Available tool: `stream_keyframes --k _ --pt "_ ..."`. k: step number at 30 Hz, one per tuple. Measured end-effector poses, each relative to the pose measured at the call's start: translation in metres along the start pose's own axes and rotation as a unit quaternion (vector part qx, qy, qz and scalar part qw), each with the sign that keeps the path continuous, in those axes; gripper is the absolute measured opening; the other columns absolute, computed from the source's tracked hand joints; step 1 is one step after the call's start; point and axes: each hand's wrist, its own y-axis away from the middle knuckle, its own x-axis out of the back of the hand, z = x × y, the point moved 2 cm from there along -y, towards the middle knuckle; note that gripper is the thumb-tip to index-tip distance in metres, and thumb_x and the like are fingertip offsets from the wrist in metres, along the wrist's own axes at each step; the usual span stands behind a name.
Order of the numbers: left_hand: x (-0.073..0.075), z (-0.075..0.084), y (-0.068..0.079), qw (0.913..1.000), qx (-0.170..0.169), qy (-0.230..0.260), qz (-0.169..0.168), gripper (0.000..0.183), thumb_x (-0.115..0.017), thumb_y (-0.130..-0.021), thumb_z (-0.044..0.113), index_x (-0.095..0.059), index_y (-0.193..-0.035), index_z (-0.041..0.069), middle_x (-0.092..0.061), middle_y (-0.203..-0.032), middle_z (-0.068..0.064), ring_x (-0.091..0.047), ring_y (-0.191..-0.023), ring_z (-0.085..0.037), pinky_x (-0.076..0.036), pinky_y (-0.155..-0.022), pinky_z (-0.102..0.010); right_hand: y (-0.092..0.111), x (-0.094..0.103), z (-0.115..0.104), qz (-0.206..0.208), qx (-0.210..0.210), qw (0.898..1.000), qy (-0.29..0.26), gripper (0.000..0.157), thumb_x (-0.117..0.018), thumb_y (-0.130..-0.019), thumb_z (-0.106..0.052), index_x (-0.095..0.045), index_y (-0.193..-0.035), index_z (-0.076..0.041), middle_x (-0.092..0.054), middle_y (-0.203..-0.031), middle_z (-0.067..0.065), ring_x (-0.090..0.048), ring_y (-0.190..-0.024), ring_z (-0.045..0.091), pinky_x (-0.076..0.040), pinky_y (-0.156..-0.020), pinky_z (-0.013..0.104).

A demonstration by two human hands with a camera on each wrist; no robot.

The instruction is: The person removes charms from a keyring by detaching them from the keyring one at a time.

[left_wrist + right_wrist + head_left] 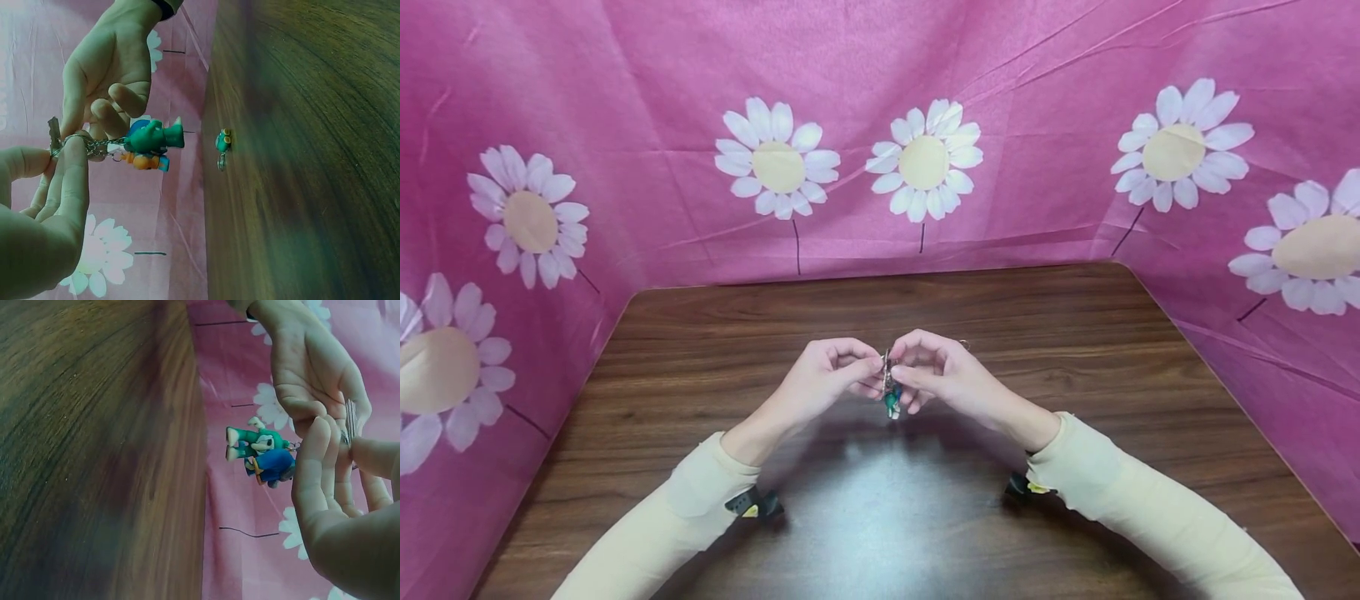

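My left hand (831, 371) and right hand (947, 375) meet above the table, fingertips close together. Between them is a bunch of keys (350, 419) on a metal key ring (76, 136). Left thumb and fingers pinch the ring beside a key (54, 131); the right thumb and fingers pinch at the keys from the other side. Short chains (99, 147) run from the ring to small hanging toy figures: a green one (153, 136), an orange one (145, 162) and a blue one (275, 465). Fingers hide part of the ring.
Another green and yellow figure keychain (224, 140) with its own small ring (221, 162) lies on the brown wood-grain table (700, 333), beyond the hands. A pink cloth (850, 50) with white daisies stands round the table's back and sides.
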Motion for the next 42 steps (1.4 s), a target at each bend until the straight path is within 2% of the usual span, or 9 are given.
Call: stream_keyframes --k 5,12,18,22,28,32,34,38,42 --pt "0.000 -0.001 0.000 0.9999 0.012 0.007 0.005 0.017 -0.064 -0.098 0.004 -0.066 -0.106 -0.012 -0.074 -0.089 -0.015 -0.073 -0.077 -0.021 -0.060 -0.081 -0.047 0.001 -0.001 -0.001 0.004 0.015 1.000 0.022 0.022 -0.064 -0.099 -0.002 -0.057 -0.119 -0.001 -0.065 -0.096 0.020 -0.067 -0.067 0.033 -0.061 -0.061 0.051" --pt "-0.001 -0.002 0.000 0.9997 0.014 0.022 -0.003 0.018 -0.062 -0.099 0.002 -0.064 -0.108 -0.013 -0.073 -0.091 -0.015 -0.072 -0.077 -0.021 -0.061 -0.081 -0.043 0.000 0.000 -0.005 0.010 0.030 0.998 0.060 0.023 -0.064 -0.098 -0.003 -0.056 -0.120 0.001 -0.066 -0.095 0.021 -0.064 -0.064 0.038 -0.060 -0.057 0.045" --pt "-0.002 -0.003 -0.001 0.9997 0.012 0.019 -0.010 0.020 -0.061 -0.099 0.003 -0.064 -0.110 -0.013 -0.074 -0.093 -0.015 -0.072 -0.079 -0.020 -0.061 -0.082 -0.041 -0.001 0.002 -0.007 0.019 0.018 0.998 0.055 0.020 -0.064 -0.099 -0.005 -0.060 -0.117 0.005 -0.066 -0.094 0.020 -0.069 -0.069 0.031 -0.061 -0.057 0.047" --pt "-0.001 -0.005 0.000 0.9989 0.025 0.030 -0.024 0.021 -0.061 -0.099 0.004 -0.064 -0.111 -0.013 -0.074 -0.094 -0.016 -0.073 -0.082 -0.024 -0.059 -0.084 -0.046 -0.002 0.004 -0.006 0.033 0.004 0.998 0.050 0.022 -0.065 -0.098 -0.006 -0.064 -0.116 0.006 -0.068 -0.094 0.019 -0.070 -0.073 0.025 -0.062 -0.061 0.047" --pt "0.001 -0.005 -0.001 0.9982 0.044 0.023 -0.034 0.030 -0.064 -0.101 0.017 -0.068 -0.112 -0.010 -0.074 -0.092 -0.016 -0.073 -0.083 -0.027 -0.059 -0.084 -0.048 -0.001 0.003 -0.007 0.046 -0.005 0.997 0.058 0.021 -0.068 -0.096 -0.005 -0.067 -0.113 0.008 -0.072 -0.090 0.017 -0.070 -0.071 0.021 -0.062 -0.063 0.041" --pt "0.003 -0.005 0.000 0.9985 0.039 -0.009 -0.037 0.026 -0.071 -0.096 0.014 -0.071 -0.109 -0.009 -0.075 -0.092 -0.018 -0.074 -0.083 -0.028 -0.059 -0.083 -0.051 -0.001 0.001 -0.010 0.039 0.001 0.997 0.061 0.019 -0.070 -0.095 -0.004 -0.068 -0.110 0.007 -0.072 -0.088 0.017 -0.070 -0.068 0.025 -0.062 -0.063 0.043" --pt "0.004 -0.003 0.001 0.9989 0.032 -0.013 -0.032 0.024 -0.072 -0.095 0.011 -0.071 -0.109 -0.009 -0.075 -0.091 -0.017 -0.074 -0.081 -0.025 -0.060 -0.080 -0.049 -0.001 0.001 -0.010 0.034 0.009 0.997 0.063 0.019 -0.071 -0.095 -0.005 -0.070 -0.111 0.005 -0.073 -0.090 0.017 -0.071 -0.072 0.029 -0.062 -0.064 0.046" --pt "0.005 0.001 0.004 0.9995 0.028 0.004 -0.013 0.023 -0.072 -0.095 0.010 -0.071 -0.108 -0.008 -0.075 -0.089 -0.015 -0.072 -0.077 -0.020 -0.062 -0.078 -0.042 -0.001 0.006 -0.007 0.019 0.020 0.995 0.096 0.024 -0.073 -0.095 -0.009 -0.070 -0.118 -0.004 -0.073 -0.100 0.013 -0.069 -0.083 0.032 -0.061 -0.068 0.046" --pt "0.006 0.002 0.005 0.9994 0.026 0.021 -0.007 0.023 -0.072 -0.095 0.010 -0.071 -0.108 -0.008 -0.075 -0.090 -0.015 -0.072 -0.076 -0.020 -0.061 -0.079 -0.043 -0.001 0.009 0.001 -0.023 0.010 0.992 0.121 0.032 -0.073 -0.095 -0.010 -0.066 -0.126 -0.007 -0.072 -0.109 0.010 -0.069 -0.093 0.030 -0.060 -0.075 0.049"
